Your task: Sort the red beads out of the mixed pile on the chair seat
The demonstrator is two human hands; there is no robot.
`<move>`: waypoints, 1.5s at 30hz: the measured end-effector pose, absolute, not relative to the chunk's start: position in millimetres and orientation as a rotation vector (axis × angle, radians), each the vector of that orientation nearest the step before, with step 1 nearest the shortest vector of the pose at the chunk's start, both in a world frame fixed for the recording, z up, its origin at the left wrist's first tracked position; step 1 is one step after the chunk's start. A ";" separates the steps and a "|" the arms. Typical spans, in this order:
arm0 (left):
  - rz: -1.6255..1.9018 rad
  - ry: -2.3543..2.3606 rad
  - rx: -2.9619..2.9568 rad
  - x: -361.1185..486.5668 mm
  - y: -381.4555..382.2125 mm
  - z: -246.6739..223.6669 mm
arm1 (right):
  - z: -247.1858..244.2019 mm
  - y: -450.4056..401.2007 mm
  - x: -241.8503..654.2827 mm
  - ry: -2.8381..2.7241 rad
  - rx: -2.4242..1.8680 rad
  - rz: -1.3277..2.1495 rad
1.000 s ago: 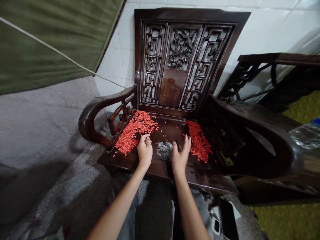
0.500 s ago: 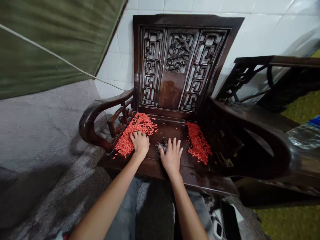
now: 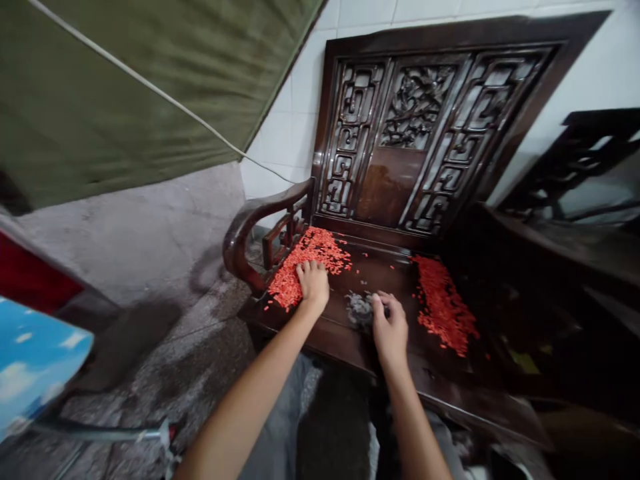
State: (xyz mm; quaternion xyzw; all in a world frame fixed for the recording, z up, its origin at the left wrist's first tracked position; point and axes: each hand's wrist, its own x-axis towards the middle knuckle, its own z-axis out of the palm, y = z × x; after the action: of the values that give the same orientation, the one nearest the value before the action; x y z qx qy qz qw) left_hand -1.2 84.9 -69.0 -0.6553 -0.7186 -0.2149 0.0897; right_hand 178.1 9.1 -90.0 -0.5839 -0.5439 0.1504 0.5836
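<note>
While I watch through the head camera from afar, the left hand (image 3: 313, 285) lies flat on a heap of red grains (image 3: 305, 263), and the right hand (image 3: 390, 330) sits curled against a grey tuft (image 3: 359, 310). I can't tell whether those fingers are closed on any of the tuft. My view shows the hands apart, neither clamped on anything I can confirm. Both the heap and the tuft lie on the dark wooden seat (image 3: 383, 270) of a chair, and a second red heap (image 3: 443, 305) sits to the right of the tuft, with stray grains dotted between. Beyond them I see the curved armrest (image 3: 250, 230) on the left and the carved backrest (image 3: 415, 107) against a white tiled wall (image 3: 285, 133). A green tarp (image 3: 125, 87) hangs at upper left, with a pale rope (image 3: 160, 100) along it. Another dark chair (image 3: 585, 157) stands at far right.
</note>
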 end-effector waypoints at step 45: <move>-0.731 -1.800 -2.305 2.8 73.2 -73.3 | -84.1 7.4 162.1 -1.736 -1.905 0.135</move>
State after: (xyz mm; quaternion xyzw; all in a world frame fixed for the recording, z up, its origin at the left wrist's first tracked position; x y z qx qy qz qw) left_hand 2.8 73.2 -73.3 -0.7632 -0.5958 -0.2419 0.0635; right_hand 162.1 7.4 -84.1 -0.7092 -0.6465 0.0502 0.2768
